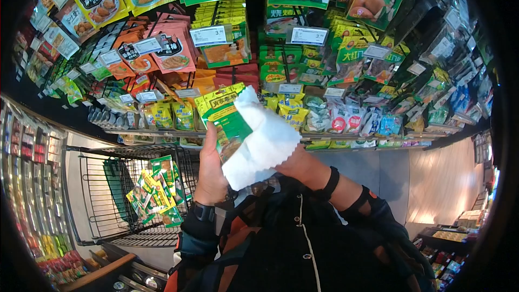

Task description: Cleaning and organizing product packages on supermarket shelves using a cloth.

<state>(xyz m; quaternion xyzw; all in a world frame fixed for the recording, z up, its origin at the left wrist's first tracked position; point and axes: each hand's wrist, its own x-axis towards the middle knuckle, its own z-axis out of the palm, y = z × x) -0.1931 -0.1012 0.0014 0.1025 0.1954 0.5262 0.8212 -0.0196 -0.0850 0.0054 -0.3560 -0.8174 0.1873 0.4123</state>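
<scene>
In my left hand is a green and yellow seasoning packet, held upright by its left edge with my thumb at the front. A white cloth with a scalloped edge lies over the packet's right side. My right hand holds the cloth from behind and is largely covered by it; only the heel of the hand and the wrist show. Several green and yellow packets lie in a black wire shopping cart at the lower left.
Hanging seasoning packets and price tags fill the display ahead. Bagged goods stand on the low shelf, whose metal edge runs just beyond my hands. More stocked shelves are at the far left and lower right.
</scene>
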